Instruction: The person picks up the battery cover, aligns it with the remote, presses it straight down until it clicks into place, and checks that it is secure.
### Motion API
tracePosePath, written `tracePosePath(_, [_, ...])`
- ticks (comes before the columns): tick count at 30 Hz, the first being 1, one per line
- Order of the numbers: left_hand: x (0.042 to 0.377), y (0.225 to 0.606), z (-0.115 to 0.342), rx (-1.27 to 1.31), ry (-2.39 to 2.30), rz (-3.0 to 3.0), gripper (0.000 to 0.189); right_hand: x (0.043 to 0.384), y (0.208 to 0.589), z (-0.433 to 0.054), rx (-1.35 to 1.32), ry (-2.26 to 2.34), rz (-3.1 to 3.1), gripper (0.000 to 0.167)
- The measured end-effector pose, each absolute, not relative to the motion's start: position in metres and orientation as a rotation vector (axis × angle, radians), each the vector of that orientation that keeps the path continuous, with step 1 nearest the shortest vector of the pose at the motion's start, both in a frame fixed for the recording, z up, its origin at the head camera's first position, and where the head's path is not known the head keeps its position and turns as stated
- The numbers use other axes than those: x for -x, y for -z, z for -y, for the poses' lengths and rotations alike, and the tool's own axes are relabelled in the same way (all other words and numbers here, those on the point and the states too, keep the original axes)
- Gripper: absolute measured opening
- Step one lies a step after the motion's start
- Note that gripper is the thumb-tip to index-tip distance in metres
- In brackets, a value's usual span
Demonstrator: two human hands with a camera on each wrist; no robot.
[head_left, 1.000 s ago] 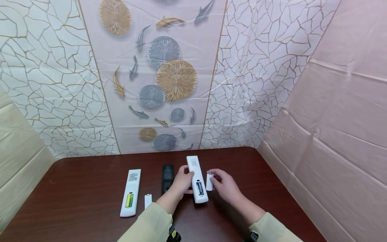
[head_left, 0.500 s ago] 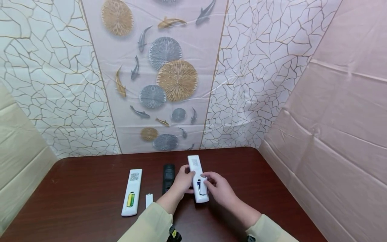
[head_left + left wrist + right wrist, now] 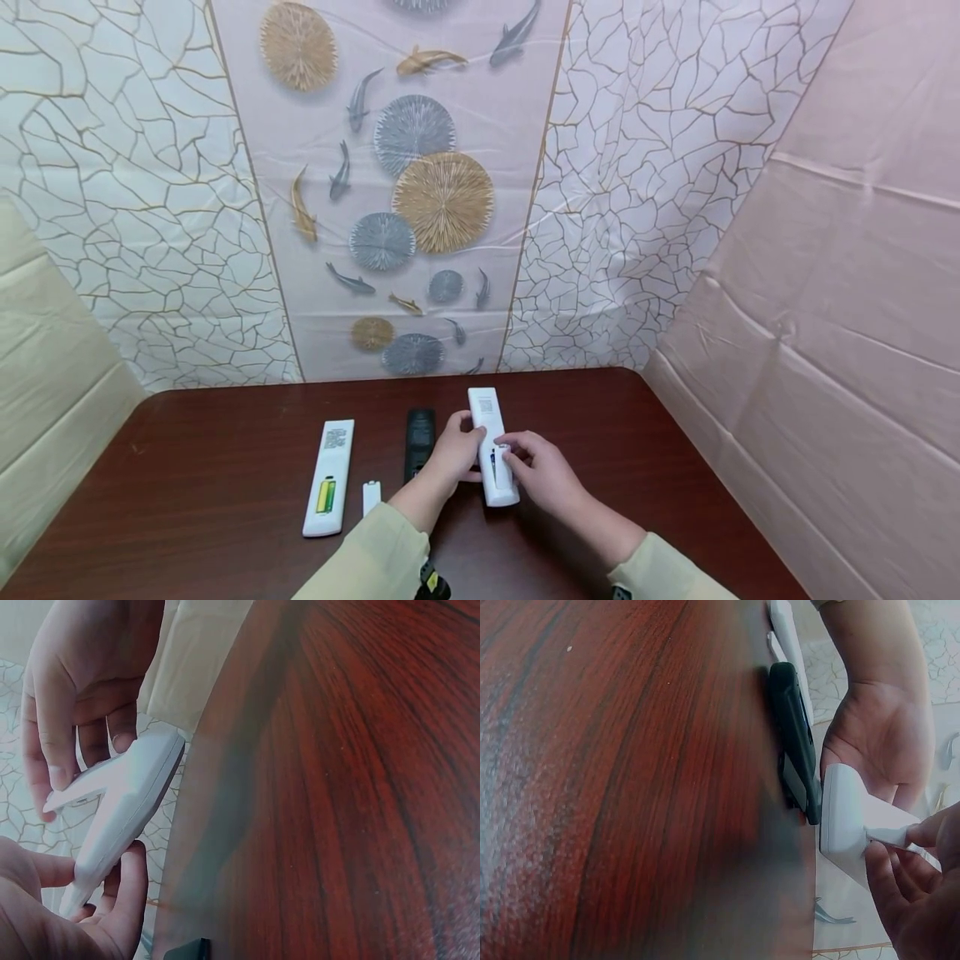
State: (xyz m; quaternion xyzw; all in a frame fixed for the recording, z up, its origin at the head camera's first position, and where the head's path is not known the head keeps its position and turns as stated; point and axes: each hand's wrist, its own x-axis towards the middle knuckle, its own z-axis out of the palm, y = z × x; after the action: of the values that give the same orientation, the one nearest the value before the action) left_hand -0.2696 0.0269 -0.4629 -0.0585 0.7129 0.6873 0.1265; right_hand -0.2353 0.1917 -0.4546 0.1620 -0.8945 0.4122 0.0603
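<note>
A white remote control [image 3: 483,410], back side up, is gripped at its left edge by my left hand [image 3: 452,454], thumb on top and fingers beneath. My right hand [image 3: 551,473] pinches a white battery cover [image 3: 502,473] between thumb and fingers over the remote's battery compartment. The cover's near end meets the remote while its far end tilts up, as the left wrist view shows the cover [image 3: 79,789] at an angle to the remote [image 3: 127,799]. A blue strip of the batteries [image 3: 492,460] shows beside the cover.
On the dark red wooden table [image 3: 210,467], a second white remote [image 3: 328,467] lies with yellow-green batteries [image 3: 326,495] exposed. Nearby are another white battery cover [image 3: 371,495] and a black remote [image 3: 420,437], partly hidden by my left hand. Patterned cloth [image 3: 420,250] hangs behind the table.
My right hand has brought the battery cover leftward from beside the remote to over its compartment, then slightly lower, covering most of the batteries. My left hand keeps its grip.
</note>
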Motion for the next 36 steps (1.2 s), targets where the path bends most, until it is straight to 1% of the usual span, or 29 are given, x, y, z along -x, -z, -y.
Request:
tracePosePath(5, [0.269, 0.461, -0.027, 0.148, -2.008, -2.056, 0.054, 0.238, 0.456, -0.191, -0.524, -1.153, 2.716, 0.021])
tracePosePath(18, [0.266, 0.456, -0.027, 0.152, -2.035, -2.024, 0.052, 0.239, 0.456, -0.188, -0.447, -1.147, 2.709, 0.020])
tracePosePath(32, [0.264, 0.452, -0.025, 0.151, -2.073, -1.981, 0.053, 0.240, 0.455, -0.184, -0.408, -1.145, 2.679, 0.015])
tracePosePath(36, [0.263, 0.453, -0.025, 0.149, -2.075, -1.988, 0.053, 0.241, 0.457, -0.184, -0.417, -1.149, 2.660, 0.018])
